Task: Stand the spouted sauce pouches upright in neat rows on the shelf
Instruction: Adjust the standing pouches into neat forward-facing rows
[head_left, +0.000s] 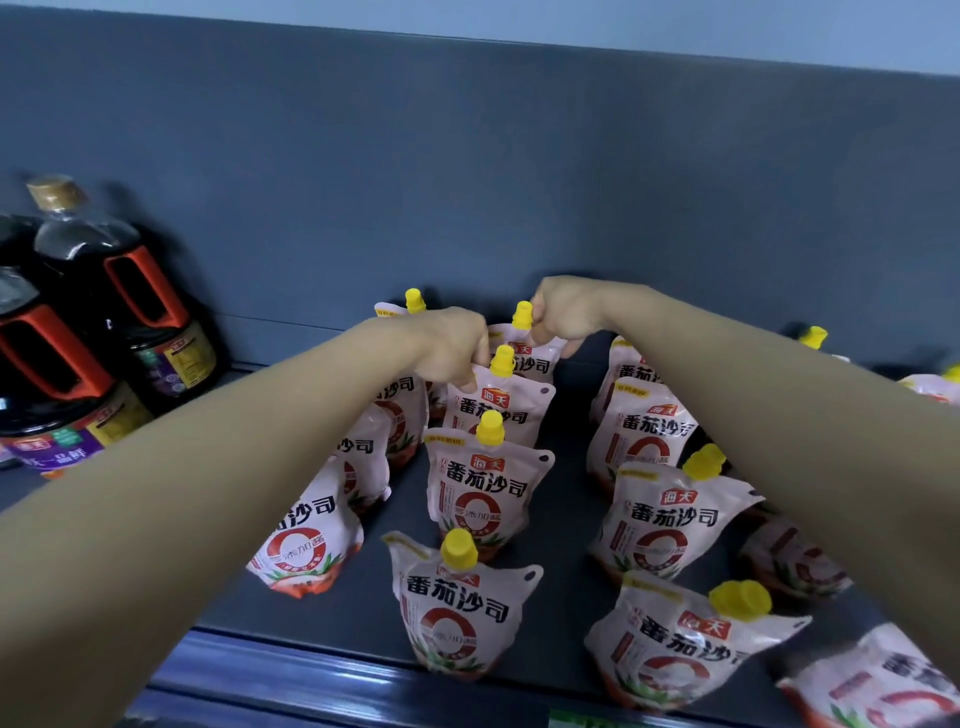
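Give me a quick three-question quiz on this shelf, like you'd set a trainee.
1. True or false: the pouch caps are yellow.
2. What stands at the left end of the shelf? A) dark bottles B) cans C) boxes
3. Which hand grips the rear pouch of the middle row?

Key:
1. True.
2. A.
3. The right hand. The left hand holds the third pouch, just in front.
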